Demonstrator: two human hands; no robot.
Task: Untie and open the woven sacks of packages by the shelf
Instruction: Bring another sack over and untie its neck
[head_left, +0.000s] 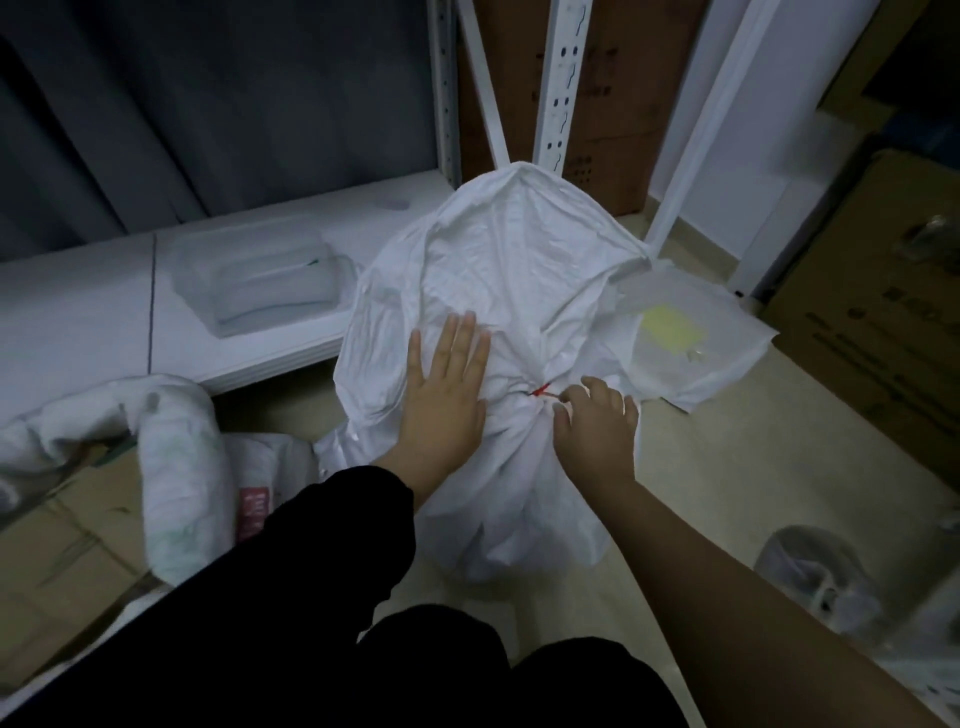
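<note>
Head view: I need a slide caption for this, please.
Left hand presses flat on the white woven sack while right hand pinches its red tie.

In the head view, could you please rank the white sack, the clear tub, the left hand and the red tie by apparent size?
1. white sack
2. clear tub
3. left hand, though nearer the camera than the tub, so unsure
4. red tie

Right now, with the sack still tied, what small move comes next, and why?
Probably pull the red tie loose with the right hand, which pinches at it. It cinches the sack neck, and the left hand lies flat, steadying the sack.
</note>
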